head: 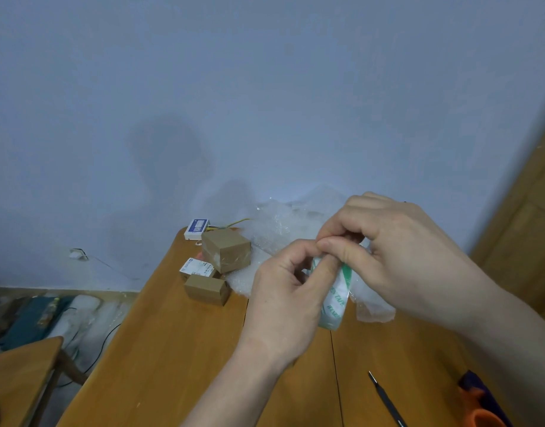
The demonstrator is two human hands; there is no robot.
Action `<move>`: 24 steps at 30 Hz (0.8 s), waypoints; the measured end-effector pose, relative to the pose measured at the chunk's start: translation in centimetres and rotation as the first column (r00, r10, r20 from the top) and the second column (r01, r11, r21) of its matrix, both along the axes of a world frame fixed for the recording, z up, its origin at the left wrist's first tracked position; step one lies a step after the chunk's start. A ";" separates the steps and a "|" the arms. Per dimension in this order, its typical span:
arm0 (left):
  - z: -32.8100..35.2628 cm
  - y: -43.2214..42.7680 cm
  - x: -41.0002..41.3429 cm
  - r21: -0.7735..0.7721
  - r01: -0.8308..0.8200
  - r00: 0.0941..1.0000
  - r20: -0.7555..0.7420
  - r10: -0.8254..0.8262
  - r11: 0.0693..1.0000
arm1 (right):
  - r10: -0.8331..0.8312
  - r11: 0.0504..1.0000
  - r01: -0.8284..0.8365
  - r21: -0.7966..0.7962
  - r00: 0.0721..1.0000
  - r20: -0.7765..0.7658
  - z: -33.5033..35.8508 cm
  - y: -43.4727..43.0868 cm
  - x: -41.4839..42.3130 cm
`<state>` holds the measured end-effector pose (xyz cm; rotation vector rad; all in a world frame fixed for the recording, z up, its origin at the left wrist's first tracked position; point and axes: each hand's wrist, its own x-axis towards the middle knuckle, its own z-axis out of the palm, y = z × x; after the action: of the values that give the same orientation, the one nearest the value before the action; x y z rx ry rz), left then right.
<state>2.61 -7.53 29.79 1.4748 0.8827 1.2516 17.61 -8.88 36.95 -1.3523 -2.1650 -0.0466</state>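
Your left hand (283, 291) gripped the tape roll (335, 300) upright above the table (172, 349), steadying it so your right hand (397, 251) could pinch its far edge, probably hunting the loose end.

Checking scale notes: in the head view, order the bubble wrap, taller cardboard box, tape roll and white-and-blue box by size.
1. bubble wrap
2. taller cardboard box, tape roll: alike; roll nearer, partly hidden
3. white-and-blue box

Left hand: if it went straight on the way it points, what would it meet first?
Likely the right hand, whose thumb seemingly touches its fingertips above the tape roll; bubble wrap lies behind.
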 end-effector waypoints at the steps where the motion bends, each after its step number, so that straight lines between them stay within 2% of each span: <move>1: -0.1 0.0 0.0 0.000 -0.007 1.000 -0.001 0.007 1.000 | -0.002 1.000 0.001 -0.011 1.000 -0.028 0.0 -0.1 0.1; 4: -0.3 0.0 -0.2 0.014 -0.043 0.999 -0.007 0.043 0.999 | -0.009 0.998 0.002 -0.067 0.995 -0.101 0.1 -0.6 0.9; 11: -0.4 0.0 -0.2 -0.017 -0.050 0.998 -0.025 0.050 0.999 | -0.024 0.992 0.016 -0.128 0.998 -0.063 0.5 -0.7 1.6; 15: -0.7 0.2 0.0 -0.041 -0.056 0.998 -0.009 0.056 0.998 | -0.054 0.981 0.030 -0.189 0.991 -0.126 1.3 -1.1 2.5; 20: -2.0 0.2 0.4 -0.054 -0.052 0.999 0.000 0.052 0.997 | -0.096 0.969 0.079 -0.233 0.993 -0.064 0.9 -0.8 3.1; 22: -2.3 0.1 0.8 -0.052 -0.064 0.998 0.025 0.065 0.997 | -0.141 0.970 0.105 -0.218 0.978 -0.155 0.1 -1.0 3.3; 24: -2.6 -0.2 1.5 -0.084 -0.074 0.994 0.068 0.080 0.994 | -0.234 0.969 0.182 -0.168 0.895 -0.379 -1.5 -1.7 3.6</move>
<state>4.15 -7.76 27.16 1.3350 0.9391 1.3021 21.25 -10.63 35.43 -1.5136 -1.7022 0.2677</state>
